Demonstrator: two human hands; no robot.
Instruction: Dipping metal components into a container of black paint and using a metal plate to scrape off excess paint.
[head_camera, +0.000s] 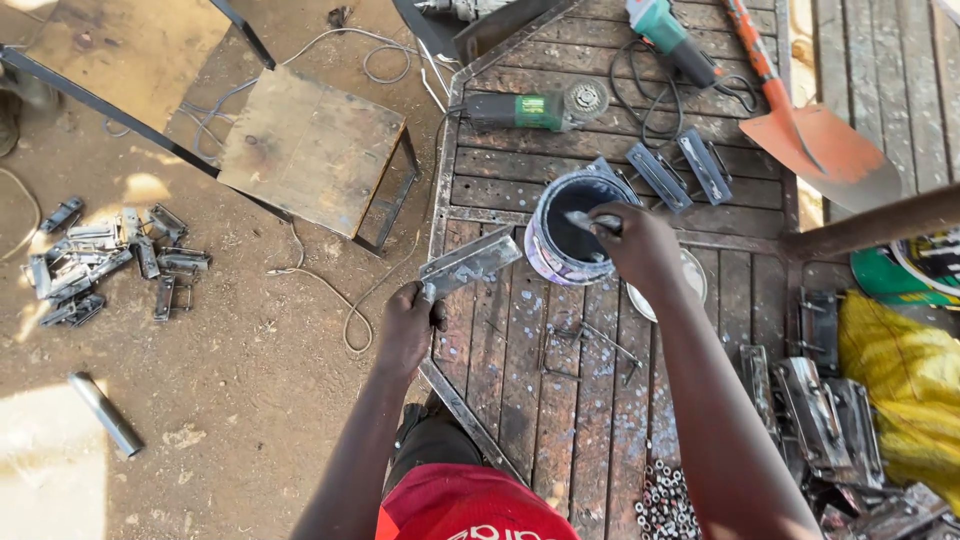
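Two bare hands are seen at work over a slatted wooden table (600, 400) edged with metal, viewed from above. A flat grey metal bracket (470, 264) is gripped at its near end by the left hand (405, 325) and held out level, just beside a paint tin (570, 230) that stands on the table. The right hand (640, 245) is closed around the handle of a brush (592, 221), whose tip is lowered into the dark paint inside the tin. By the look of things, the loading of the brush is the step in hand, and no wet coat can be made out on the bracket. The next move is judged to call for the brush to be lifted clear of the rim, wiped of excess and carried the short way across to the bracket, which would need to be held steady and tilted toward the bristles. Two similar brackets (680, 170) are laid out behind the tin, with a green angle grinder (530, 108) and an orange shovel (815, 135) farther back. A heap of further metal pieces (105, 260) is scattered on the dirt floor (250, 400) to the left, near a small wooden stool (310, 150).
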